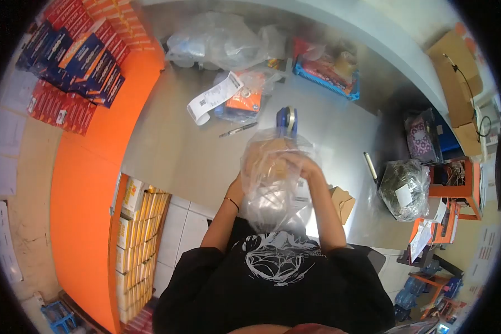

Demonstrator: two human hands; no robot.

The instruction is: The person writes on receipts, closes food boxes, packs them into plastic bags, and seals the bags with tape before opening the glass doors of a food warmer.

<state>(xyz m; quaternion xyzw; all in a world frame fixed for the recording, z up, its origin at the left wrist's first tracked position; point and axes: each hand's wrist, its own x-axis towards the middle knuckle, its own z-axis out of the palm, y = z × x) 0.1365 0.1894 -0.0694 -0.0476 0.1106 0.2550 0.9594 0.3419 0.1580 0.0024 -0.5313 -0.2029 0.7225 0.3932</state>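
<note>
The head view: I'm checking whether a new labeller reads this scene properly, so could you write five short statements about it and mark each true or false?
1. The left hand and right hand are both at the clear plastic bag. True.
2. The thin dark bracelet is on the right wrist. False: the bracelet is on the left wrist.
3. A slim dark pen lies on the grey metal tabletop. True.
4. The white, dark-ended marker lies left of the bag. False: the marker lies to its right.
5. The black T-shirt has a white print. True.

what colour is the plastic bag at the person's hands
The plastic bag is clear and colourless; the head view shows it.
</note>
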